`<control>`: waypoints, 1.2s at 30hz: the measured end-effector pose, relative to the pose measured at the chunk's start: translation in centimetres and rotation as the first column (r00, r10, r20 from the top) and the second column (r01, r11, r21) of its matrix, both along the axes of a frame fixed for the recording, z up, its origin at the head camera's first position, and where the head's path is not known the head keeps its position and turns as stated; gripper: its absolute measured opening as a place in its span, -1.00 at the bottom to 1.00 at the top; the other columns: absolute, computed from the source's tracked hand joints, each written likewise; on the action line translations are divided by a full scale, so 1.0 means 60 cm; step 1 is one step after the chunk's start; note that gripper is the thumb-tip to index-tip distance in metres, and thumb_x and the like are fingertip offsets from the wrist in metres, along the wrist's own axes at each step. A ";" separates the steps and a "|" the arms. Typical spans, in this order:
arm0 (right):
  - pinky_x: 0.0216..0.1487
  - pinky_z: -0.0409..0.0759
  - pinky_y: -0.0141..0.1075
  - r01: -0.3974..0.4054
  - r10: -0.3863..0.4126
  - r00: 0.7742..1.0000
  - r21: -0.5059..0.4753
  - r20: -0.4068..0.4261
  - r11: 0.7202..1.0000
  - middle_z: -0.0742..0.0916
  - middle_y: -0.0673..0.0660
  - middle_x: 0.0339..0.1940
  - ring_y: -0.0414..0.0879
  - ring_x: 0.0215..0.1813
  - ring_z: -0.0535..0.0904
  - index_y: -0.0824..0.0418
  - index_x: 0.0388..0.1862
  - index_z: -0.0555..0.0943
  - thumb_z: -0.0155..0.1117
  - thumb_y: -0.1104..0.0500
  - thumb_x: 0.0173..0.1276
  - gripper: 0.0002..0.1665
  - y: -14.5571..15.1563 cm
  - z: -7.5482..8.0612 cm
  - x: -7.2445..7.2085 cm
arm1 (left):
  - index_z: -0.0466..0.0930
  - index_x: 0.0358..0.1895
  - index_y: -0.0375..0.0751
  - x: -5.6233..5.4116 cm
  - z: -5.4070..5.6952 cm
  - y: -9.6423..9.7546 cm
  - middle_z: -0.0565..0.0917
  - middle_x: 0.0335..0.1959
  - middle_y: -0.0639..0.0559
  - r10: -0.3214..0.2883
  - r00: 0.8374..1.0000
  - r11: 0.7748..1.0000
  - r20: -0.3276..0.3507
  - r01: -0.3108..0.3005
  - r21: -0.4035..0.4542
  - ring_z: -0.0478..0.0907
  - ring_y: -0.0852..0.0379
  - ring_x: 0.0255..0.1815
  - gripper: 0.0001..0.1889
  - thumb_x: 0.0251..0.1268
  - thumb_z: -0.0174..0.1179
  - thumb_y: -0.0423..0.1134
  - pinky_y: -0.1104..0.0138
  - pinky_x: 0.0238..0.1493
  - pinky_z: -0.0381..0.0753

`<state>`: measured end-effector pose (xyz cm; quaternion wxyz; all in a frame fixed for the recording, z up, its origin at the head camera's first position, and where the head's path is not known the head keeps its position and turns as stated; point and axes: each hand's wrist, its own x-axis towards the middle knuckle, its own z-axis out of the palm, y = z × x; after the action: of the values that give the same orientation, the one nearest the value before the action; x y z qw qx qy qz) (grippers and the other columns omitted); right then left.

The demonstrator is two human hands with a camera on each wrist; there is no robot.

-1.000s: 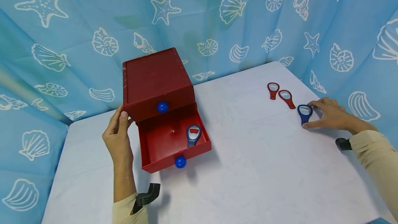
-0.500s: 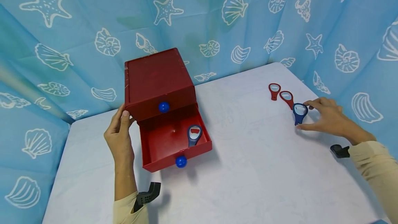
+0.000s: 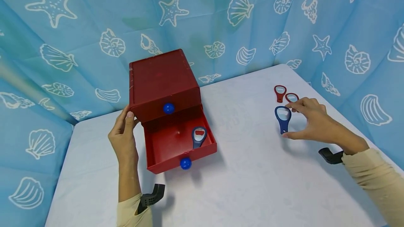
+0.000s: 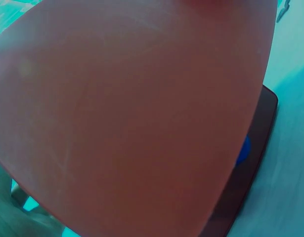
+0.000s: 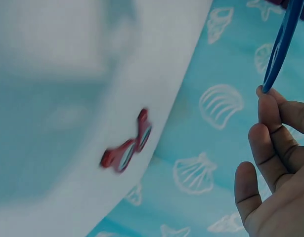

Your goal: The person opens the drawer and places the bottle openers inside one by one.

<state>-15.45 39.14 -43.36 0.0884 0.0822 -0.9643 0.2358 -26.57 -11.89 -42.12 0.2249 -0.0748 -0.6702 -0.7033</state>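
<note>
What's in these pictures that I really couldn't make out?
Head view: contents of the shut upper drawer, hidden by its front.
Head view: the handle of one red bottle opener, behind the right hand.
Left wrist view: most of a blue knob, behind the red cabinet body.
Right wrist view: one end of the blue bottle opener, cut by the top edge.
</note>
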 end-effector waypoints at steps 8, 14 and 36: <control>-0.04 0.14 0.05 -0.072 0.070 0.996 -0.030 -0.054 0.997 0.50 0.10 -0.05 0.01 0.09 0.30 0.19 0.23 0.57 0.73 -0.17 -0.19 -0.01 -0.057 0.012 -0.011 | 0.58 0.32 -0.06 0.025 0.028 0.014 0.60 0.24 -0.06 0.000 1.000 1.000 0.005 0.000 -0.014 0.56 -0.01 0.18 -0.61 0.49 0.16 -0.20 0.21 0.25 0.54; -0.03 0.20 0.02 -0.118 0.115 0.991 -0.048 -0.065 0.992 0.49 0.04 -0.04 -0.02 0.09 0.30 0.14 0.21 0.57 0.72 -0.18 -0.17 -0.04 -0.096 0.026 -0.020 | 0.56 0.33 -0.08 0.034 0.041 0.021 0.60 0.25 -0.06 0.003 1.000 0.999 0.009 -0.002 -0.033 0.55 -0.02 0.20 -0.60 0.49 0.15 -0.19 0.13 0.27 0.53; 0.10 0.25 0.03 -0.269 0.261 0.961 -0.096 -0.088 0.958 0.50 -0.01 -0.03 -0.03 0.19 0.33 0.13 0.25 0.55 0.71 -0.16 -0.16 -0.03 -0.241 0.074 -0.055 | 0.57 0.33 -0.07 0.034 0.045 0.019 0.60 0.25 -0.04 0.007 1.000 0.999 0.015 -0.007 -0.032 0.55 -0.01 0.21 -0.61 0.50 0.15 -0.18 0.12 0.27 0.53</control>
<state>-18.73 24.70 -38.89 0.0962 0.2145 -0.9266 0.2937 -24.52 -10.76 -39.43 0.2210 -0.0707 -0.6834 -0.6922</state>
